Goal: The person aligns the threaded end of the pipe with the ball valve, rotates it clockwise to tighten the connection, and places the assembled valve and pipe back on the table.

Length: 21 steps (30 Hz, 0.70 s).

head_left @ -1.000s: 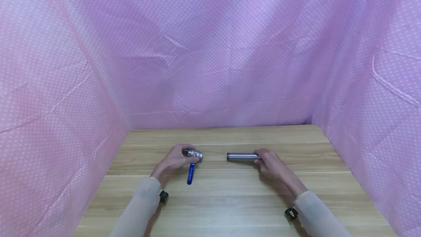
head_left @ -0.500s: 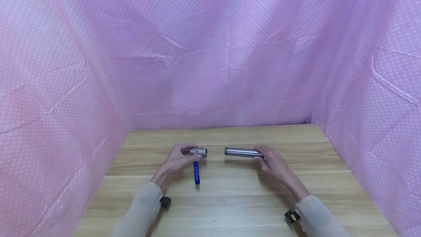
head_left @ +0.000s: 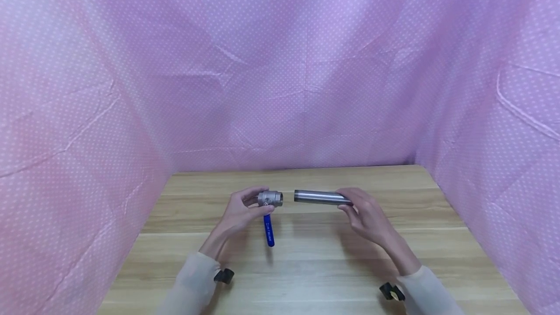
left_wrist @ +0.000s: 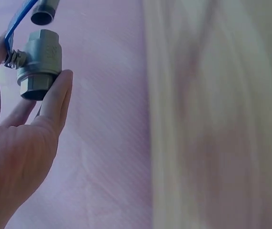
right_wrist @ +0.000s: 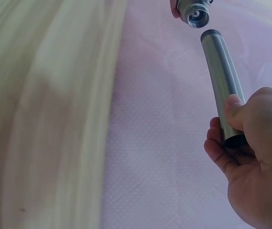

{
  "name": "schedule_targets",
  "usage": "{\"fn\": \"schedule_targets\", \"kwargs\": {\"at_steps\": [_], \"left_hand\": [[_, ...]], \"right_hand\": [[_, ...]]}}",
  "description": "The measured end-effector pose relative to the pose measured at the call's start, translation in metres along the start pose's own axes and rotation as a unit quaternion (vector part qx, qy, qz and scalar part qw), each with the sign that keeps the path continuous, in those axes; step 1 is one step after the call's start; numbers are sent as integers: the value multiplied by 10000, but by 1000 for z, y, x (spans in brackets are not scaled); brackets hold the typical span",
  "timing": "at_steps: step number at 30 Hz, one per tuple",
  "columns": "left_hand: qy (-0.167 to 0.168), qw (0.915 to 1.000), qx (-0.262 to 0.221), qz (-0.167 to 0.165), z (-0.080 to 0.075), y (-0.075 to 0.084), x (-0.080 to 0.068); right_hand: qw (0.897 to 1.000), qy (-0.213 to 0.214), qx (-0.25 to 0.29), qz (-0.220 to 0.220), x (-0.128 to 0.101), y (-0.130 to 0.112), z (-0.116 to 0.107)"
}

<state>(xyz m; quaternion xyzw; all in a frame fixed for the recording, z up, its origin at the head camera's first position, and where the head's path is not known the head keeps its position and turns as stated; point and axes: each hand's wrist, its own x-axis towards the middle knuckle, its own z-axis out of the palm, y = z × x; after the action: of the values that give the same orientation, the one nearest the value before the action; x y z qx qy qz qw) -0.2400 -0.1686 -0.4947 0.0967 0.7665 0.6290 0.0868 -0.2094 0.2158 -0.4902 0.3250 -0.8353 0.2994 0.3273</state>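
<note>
Above the wooden table, the left hand pinches a metal valve with a blue handle. The right hand grips one end of a metal pipe. The pipe's free end points at the valve, just beside it, with a small gap between.

I see the steel valve, blue lever hanging down, raised level above the table, its open port just short of the horizontal steel pipe.
</note>
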Motion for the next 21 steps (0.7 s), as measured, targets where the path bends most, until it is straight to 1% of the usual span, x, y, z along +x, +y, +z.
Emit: {"fn": "schedule_targets", "kwargs": {"at_steps": [5,8,12,14,21], "left_hand": [[156,9997,-136,162,5,18,-9],[234,9988,-289,318,8,28,-14],[272,9969,-417,606,11,37,-22],[276,9957,-447,763,12,42,-26],[277,9910,-533,1200,18,58,-38]], "right_hand": [[9991,217,-21,-351,8,-9,-10],[9990,184,58,-396,11,-14,-17],[9990,117,181,-382,13,-22,-24],[9987,152,198,-434,14,-25,-27],[9960,517,176,-713,20,-38,-35]]}}
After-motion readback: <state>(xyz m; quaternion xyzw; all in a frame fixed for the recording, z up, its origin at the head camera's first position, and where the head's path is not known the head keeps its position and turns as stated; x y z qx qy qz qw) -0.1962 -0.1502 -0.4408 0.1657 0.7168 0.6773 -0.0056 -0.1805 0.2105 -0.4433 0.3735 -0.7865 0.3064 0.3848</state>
